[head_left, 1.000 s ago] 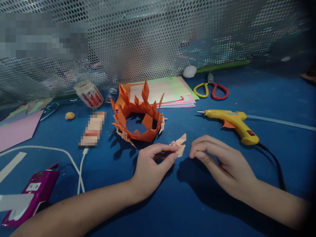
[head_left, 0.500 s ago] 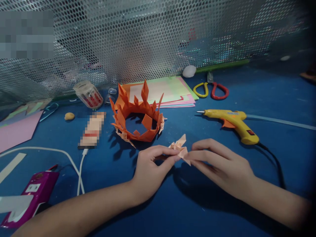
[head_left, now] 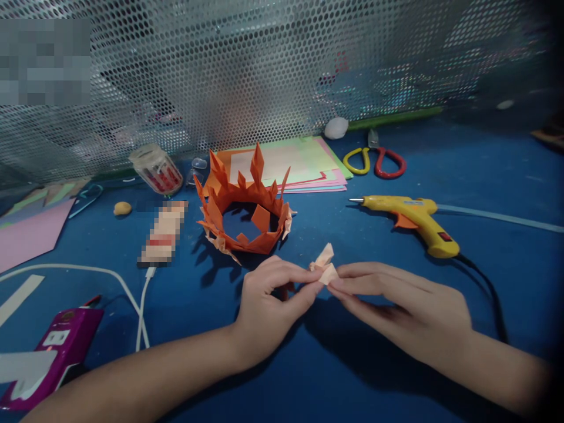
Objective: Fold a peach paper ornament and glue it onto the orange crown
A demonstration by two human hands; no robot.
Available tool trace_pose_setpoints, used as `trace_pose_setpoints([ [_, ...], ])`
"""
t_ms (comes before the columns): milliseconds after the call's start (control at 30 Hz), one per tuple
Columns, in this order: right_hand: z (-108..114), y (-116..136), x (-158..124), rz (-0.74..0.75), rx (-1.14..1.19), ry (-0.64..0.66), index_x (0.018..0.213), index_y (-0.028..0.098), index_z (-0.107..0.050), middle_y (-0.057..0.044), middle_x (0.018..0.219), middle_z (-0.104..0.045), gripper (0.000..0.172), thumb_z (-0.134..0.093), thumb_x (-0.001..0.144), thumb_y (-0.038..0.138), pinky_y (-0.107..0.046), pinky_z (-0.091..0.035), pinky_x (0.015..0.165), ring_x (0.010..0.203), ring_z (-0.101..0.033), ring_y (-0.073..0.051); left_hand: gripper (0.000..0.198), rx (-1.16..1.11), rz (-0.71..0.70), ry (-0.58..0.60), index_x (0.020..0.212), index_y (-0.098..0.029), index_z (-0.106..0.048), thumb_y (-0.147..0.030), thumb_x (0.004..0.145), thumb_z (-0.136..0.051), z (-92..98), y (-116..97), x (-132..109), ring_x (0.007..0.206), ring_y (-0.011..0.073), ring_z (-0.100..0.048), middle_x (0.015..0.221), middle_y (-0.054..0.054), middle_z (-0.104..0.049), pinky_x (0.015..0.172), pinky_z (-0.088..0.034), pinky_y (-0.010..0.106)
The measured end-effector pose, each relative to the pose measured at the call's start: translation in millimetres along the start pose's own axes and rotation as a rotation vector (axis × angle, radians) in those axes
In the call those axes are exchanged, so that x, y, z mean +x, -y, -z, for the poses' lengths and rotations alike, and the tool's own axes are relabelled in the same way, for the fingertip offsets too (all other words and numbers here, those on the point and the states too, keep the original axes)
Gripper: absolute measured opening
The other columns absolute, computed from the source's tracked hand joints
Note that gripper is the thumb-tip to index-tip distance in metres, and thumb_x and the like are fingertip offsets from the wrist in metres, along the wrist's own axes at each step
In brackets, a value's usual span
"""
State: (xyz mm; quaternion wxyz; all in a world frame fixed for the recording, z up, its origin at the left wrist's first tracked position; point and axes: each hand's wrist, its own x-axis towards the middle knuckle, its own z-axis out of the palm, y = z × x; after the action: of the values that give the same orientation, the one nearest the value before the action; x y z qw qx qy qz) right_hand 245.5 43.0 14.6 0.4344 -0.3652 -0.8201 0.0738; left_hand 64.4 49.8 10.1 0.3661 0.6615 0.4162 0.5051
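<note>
Head view: both hands meet at centre near, low over the blue table (head_left: pixel 396 376). Left hand (head_left: pixel 268 299) pinches a small folded peach paper piece (head_left: pixel 325 267) between thumb and forefinger, other fingers curled under. Right hand (head_left: pixel 409 305) grips the same piece from the right side, fingertips (head_left: pixel 341 283) pressed on its lower edge, fingers long and nearly flat. Paper piece sits between the two hands, its pointed flap sticking up; can't tell if it touches the table. Just beyond the left hand: orange folded paper crown (head_left: pixel 242 208), spikes up, resting on the table, apart from the hands. Far of it, a stack of coloured paper sheets (head_left: pixel 304 161), partly behind the crown. Right: yellow glue gun (head_left: pixel 414 220) lying on its side, nozzle pointing left, black cord (head_left: pixel 489 294) running near past the right wrist. Far right of the stack: scissors (head_left: pixel 374 161) with yellow and red handles. Left side: clear jar (head_left: pixel 156 169) with red contents tipped over, white cable (head_left: pixel 110 282), magenta box (head_left: pixel 53 352) at the near left corner, pink sheet (head_left: pixel 30 232) at far left. Perforated metal screen (head_left: pixel 264 64) backs the table.
</note>
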Motion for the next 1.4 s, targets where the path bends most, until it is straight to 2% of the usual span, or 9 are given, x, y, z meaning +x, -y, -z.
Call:
trace_pose_setpoints([
  [133, -1.8, 2.7, -1.0, -0.033, 0.026, -0.029, 0.087, 0.026, -0.059, -0.001, 0.08, -0.074, 0.014, -0.059, 0.084, 0.012, -0.02, -0.06, 0.06, 0.067, -0.072, -0.014, 0.006, 0.03, -0.092, -0.015, 0.077, -0.019, -0.076, -0.018, 0.071, -0.076, 0.3, 1.2, -0.9, 0.059, 0.0114, -0.059, 0.066, 0.003, -0.069, 0.045, -0.044, 0.019],
  [300, -0.7, 2.1, -1.0, 0.037, 0.001, 0.004, 0.097, 0.025, -0.061, -0.002, 0.086, -0.074, 0.019, -0.056, 0.087, 0.009, -0.019, -0.06, 0.068, 0.072, -0.072, -0.013, 0.005, 0.071, -0.151, -0.043, 0.076, -0.019, -0.076, -0.016, 0.072, -0.076, 1.2, -0.5, -1.1, 0.06, 0.0112, -0.061, 0.066, 0.001, -0.068, 0.058, -0.051, 0.023],
  [467, 2.5, -1.8, -1.7, 0.093, -0.107, 0.052, 0.105, 0.027, -0.065, -0.002, 0.093, -0.074, 0.024, -0.054, 0.09, 0.012, -0.022, -0.06, 0.074, 0.076, -0.072, -0.013, 0.006, 0.047, -0.112, -0.053, 0.076, -0.021, -0.076, -0.016, 0.073, -0.075, 0.8, -1.2, -0.7, 0.059, 0.011, -0.06, 0.064, 0.0, -0.067, 0.06, -0.054, 0.024],
  [667, 1.9, -1.4, -1.3, 0.1, -0.106, 0.039, 0.098, 0.025, -0.067, -0.002, 0.09, -0.075, 0.021, -0.055, 0.089, 0.011, -0.02, -0.06, 0.075, 0.073, -0.072, -0.012, 0.006, -0.011, -0.072, -0.039, 0.076, -0.021, -0.077, -0.017, 0.073, -0.075, -0.9, 0.4, -1.4, 0.053, 0.0085, -0.057, 0.064, 0.0, -0.066, 0.047, -0.047, 0.018],
  [767, 1.0, 0.5, 1.3, 0.052, -0.032, 0.001, 0.094, 0.026, -0.068, -0.001, 0.09, -0.075, 0.022, -0.057, 0.087, 0.009, -0.02, -0.061, 0.072, 0.072, -0.072, -0.012, 0.005, -0.01, -0.079, -0.042, 0.075, -0.019, -0.076, -0.016, 0.072, -0.075, -1.4, 0.5, -1.4, 0.053, 0.0084, -0.057, 0.063, 0.0, -0.065, 0.047, -0.046, 0.018],
  [933, -0.1, 3.7, 2.4, -0.154, 0.138, -0.045, 0.086, 0.026, -0.071, 0.0, 0.084, -0.075, 0.015, -0.066, 0.081, 0.012, -0.019, -0.061, 0.067, 0.072, -0.072, -0.013, 0.004, 0.028, -0.107, -0.056, 0.071, -0.017, -0.075, -0.014, 0.072, -0.073, -1.3, -1.8, -2.4, 0.05, 0.0074, -0.054, 0.06, 0.0, -0.063, 0.044, -0.044, 0.017],
  [1100, -2.0, 6.6, -1.6, -0.294, 0.209, -0.108, 0.081, 0.028, -0.074, 0.002, 0.08, -0.075, 0.016, -0.069, 0.077, 0.014, -0.021, -0.061, 0.063, 0.069, -0.072, -0.014, 0.007, 0.078, -0.138, -0.064, 0.074, -0.018, -0.076, -0.012, 0.073, -0.072, -1.7, -3.1, -4.1, 0.052, 0.0085, -0.058, 0.062, 0.0, -0.066, 0.055, -0.052, 0.02],
  [1400, -3.3, 3.2, -6.6, -0.343, 0.235, -0.11, 0.082, 0.033, -0.074, 0.005, 0.087, -0.076, 0.019, -0.066, 0.08, 0.016, -0.021, -0.062, 0.069, 0.075, -0.073, -0.014, 0.011, 0.094, -0.168, -0.017, 0.084, -0.02, -0.077, -0.014, 0.076, -0.072, -1.3, 0.2, -5.3, 0.056, 0.0098, -0.06, 0.068, 0.001, -0.068, 0.059, -0.055, 0.022],
])
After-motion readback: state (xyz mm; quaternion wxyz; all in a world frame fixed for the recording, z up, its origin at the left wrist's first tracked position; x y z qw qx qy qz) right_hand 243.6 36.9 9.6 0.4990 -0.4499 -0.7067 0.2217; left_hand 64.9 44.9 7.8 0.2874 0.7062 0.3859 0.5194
